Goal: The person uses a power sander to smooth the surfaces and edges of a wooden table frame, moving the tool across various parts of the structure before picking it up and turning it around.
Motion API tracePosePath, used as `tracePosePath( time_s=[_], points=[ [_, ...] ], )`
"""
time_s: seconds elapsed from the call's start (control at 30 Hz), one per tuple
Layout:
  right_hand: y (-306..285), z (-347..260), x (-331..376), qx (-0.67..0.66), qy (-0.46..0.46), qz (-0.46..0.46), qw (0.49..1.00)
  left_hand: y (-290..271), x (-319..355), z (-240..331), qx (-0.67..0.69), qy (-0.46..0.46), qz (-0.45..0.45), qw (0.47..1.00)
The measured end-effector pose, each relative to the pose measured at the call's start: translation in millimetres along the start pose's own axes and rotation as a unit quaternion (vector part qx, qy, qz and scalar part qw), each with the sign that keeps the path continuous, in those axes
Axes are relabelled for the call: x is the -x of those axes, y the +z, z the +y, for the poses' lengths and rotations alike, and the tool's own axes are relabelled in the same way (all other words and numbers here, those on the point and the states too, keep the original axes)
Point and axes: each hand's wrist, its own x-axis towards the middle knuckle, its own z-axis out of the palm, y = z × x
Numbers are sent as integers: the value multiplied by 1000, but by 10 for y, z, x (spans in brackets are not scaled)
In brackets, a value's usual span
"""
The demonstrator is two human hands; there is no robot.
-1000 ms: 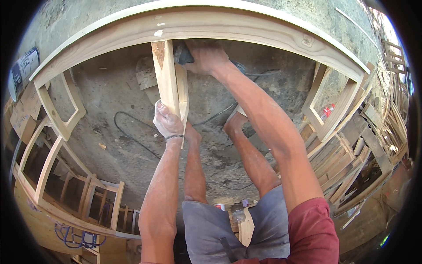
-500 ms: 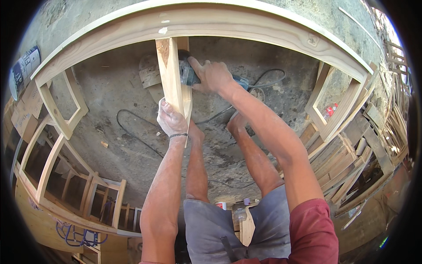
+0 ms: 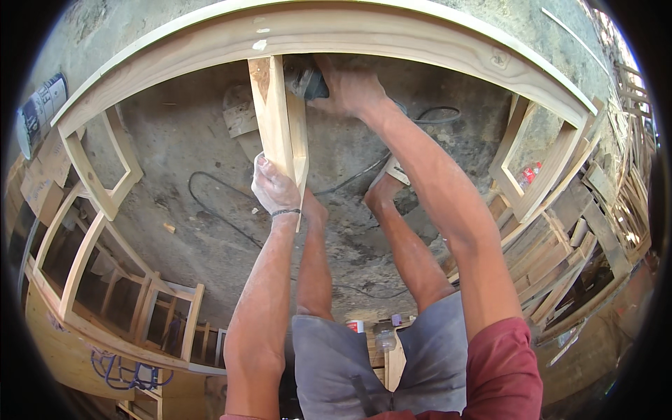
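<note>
We see pale, bare wood with visible grain in the upright board [image 3: 278, 119] and the long curved frame [image 3: 392, 35], both matt and unvarnished. The power tool [image 3: 308, 80] looks like dark plastic and metal. The floor [image 3: 189, 140] is rough, dusty grey concrete.

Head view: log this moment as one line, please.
left hand: grips wooden upright | right hand: holds power tool against upright under arched wooden frame | floor: black cable

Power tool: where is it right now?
Head view, top centre: the power tool is in the right hand, against the upright wooden post, just under the curved frame.
</note>
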Motion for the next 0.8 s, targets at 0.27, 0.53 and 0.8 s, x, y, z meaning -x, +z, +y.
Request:
tracePosePath(
  time_s=[0.27,0.53,0.8],
  points=[
    [7,-10,15,-28,16,-63,997,13,2,16,3,34,12,999],
    [456,-458,835,7,-21,-194,981,19,13,27,13,13,6,1000],
    [723,-526,1155,7,-54,-194,979,12,35,65,19,-4,2,1000]
  ],
)
